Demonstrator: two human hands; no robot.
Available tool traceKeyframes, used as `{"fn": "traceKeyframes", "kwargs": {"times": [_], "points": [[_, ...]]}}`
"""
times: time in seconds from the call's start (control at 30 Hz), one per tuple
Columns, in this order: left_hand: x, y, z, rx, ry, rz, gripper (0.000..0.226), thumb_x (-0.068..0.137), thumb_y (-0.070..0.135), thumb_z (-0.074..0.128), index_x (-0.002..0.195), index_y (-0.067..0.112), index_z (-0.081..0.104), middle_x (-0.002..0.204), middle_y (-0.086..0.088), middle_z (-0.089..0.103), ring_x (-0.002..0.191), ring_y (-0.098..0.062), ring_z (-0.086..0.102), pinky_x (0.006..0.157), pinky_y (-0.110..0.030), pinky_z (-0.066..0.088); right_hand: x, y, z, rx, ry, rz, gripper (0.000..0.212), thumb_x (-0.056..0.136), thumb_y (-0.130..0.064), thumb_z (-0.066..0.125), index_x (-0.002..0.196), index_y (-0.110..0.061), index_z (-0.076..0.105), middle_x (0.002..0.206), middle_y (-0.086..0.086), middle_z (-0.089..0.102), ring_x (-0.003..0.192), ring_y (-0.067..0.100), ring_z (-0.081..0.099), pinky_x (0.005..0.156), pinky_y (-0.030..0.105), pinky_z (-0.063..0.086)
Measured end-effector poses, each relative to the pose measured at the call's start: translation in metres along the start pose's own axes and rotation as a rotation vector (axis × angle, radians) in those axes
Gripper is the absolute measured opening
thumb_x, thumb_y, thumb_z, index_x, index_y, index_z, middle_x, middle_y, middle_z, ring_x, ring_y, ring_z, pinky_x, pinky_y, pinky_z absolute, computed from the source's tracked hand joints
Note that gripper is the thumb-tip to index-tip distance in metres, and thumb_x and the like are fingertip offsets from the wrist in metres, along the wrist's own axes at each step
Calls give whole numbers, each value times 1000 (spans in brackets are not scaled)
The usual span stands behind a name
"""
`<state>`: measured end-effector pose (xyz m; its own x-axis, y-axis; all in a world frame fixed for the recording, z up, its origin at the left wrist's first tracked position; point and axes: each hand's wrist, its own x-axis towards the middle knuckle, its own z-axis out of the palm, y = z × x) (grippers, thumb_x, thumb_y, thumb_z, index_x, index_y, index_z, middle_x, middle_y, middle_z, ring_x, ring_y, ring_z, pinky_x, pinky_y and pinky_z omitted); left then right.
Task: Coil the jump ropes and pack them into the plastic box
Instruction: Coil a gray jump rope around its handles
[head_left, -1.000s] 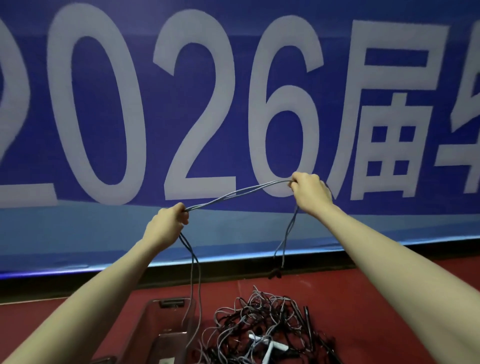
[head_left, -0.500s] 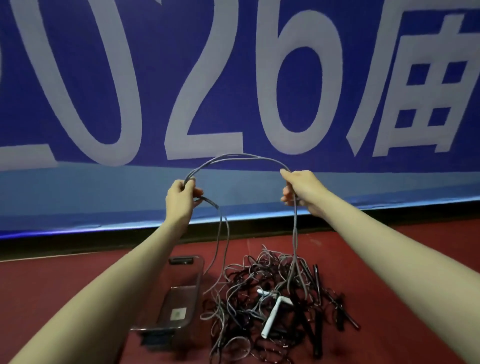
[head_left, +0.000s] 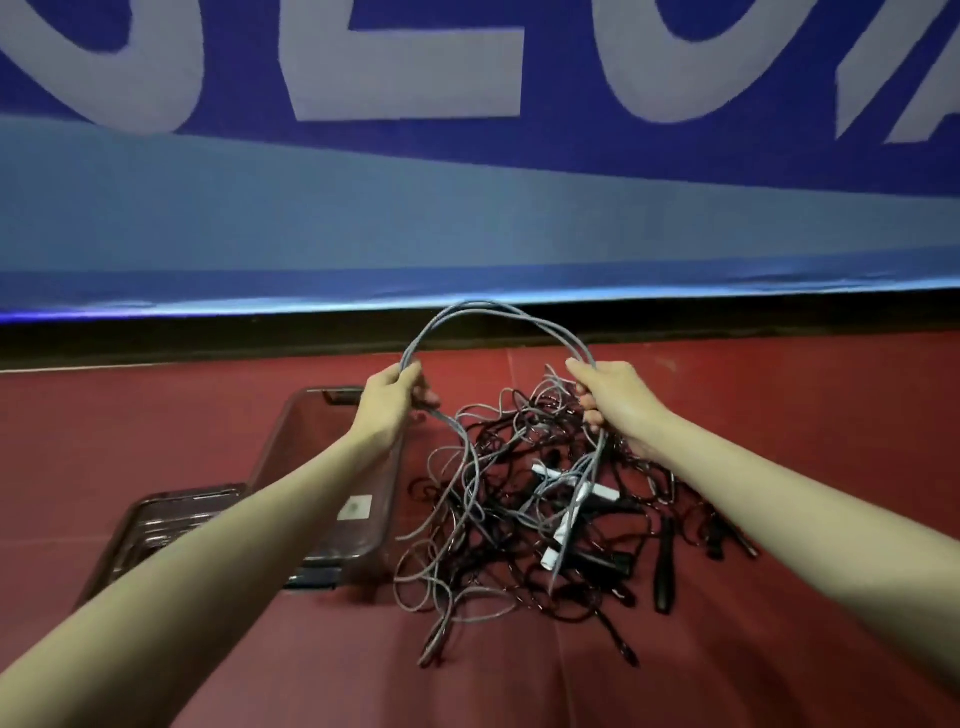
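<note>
A blue banner (head_left: 467, 218) with large pale characters is seen across the back, above a red floor (head_left: 156, 426). On that floor a clear plastic box (head_left: 332, 519) is set open, partly hidden by the left forearm, and what appears to be its lid (head_left: 156, 519) is laid just beside it on the left. To the right of the box a tangled pile of jump ropes (head_left: 545, 519) is spread, made up of thin black and grey cords with black handles and a few white ones. One grey rope (head_left: 488, 317) is lifted out of the pile and is bent into an arch of several strands between the two hands, its loose lengths hanging down into the heap. One end of the arch is gripped by the left hand (head_left: 395, 400), fingers curled round the strands, just above the box's far corner. The other end is gripped in the same way by the right hand (head_left: 618, 400), above the pile.
</note>
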<state>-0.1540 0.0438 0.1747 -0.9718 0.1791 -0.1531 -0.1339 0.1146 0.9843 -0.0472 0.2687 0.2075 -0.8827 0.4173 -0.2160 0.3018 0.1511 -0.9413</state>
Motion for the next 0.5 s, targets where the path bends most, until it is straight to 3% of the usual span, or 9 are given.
{"fn": "traceKeyframes", "kwargs": {"times": [0.1, 0.2, 0.27, 0.33, 0.37, 0.4, 0.47, 0.5], "points": [[1, -26, 9, -42, -4, -24, 25, 102, 17, 45, 82, 11, 58, 64, -4, 60, 61, -17, 58, 55, -23, 43, 13, 32, 9, 7, 31, 19, 34, 101, -27, 50, 69, -16, 43, 54, -4, 32, 42, 9, 28, 44, 22, 28], [-5, -58, 10, 76, -12, -24, 23, 99, 15, 50, 80, 15, 63, 72, -2, 61, 62, -12, 54, 56, -19, 44, 16, 58, 10, -27, 67, -5, 27, 100, -25, 50, 77, -14, 43, 59, -1, 31, 50, 14, 29, 53, 31, 28], [-14, -81, 7, 236, -48, -17, 17, 95, 16, 57, 82, 22, 66, 74, 4, 64, 72, -15, 58, 73, -31, 50, 12, 70, 5, -34, 112, -21, 21, 99, -26, 50, 82, -14, 46, 64, 2, 31, 56, 17, 29, 58, 36, 26], [-30, -96, 7, 318, -129, -27, 12, 94, 16, 60, 100, 24, 67, 90, 10, 69, 95, -17, 64, 95, -38, 48, 7, 80, -1, -13, 154, -22, 24, 99, -22, 50, 78, -11, 49, 62, 3, 33, 56, 18, 31, 57, 34, 28], [-41, -100, 9, 335, -181, -31, 27, 94, 17, 61, 121, 20, 61, 110, 10, 66, 112, -15, 59, 105, -36, 43, 2, 85, -5, 1, 173, -22, 26, 99, -20, 51, 75, -11, 50, 60, 2, 35, 54, 18, 33, 57, 32, 31], [-53, -103, 10, 332, -235, -43, 56, 93, 20, 64, 144, 18, 41, 128, 11, 53, 126, -11, 48, 112, -32, 35, -3, 90, -7, 4, 178, -29, 28, 99, -20, 51, 72, -11, 51, 58, 2, 35, 53, 19, 35, 56, 31, 35], [-77, -115, 12, 314, -368, -61, 101, 87, 24, 71, 154, 17, -3, 147, 13, 22, 140, -4, 23, 116, -24, 20, -15, 98, -9, 5, 178, -42, 29, 99, -18, 51, 71, -10, 49, 58, 3, 31, 54, 19, 34, 54, 24, 42], [-87, -125, 13, 393, -424, -38, 114, 82, 28, 76, 152, 17, -13, 154, 10, 10, 144, -5, 11, 117, -22, 13, -19, 100, -9, 13, 186, -50, 29, 100, -17, 50, 72, -8, 48, 58, 3, 29, 54, 19, 33, 51, 19, 43]]}}
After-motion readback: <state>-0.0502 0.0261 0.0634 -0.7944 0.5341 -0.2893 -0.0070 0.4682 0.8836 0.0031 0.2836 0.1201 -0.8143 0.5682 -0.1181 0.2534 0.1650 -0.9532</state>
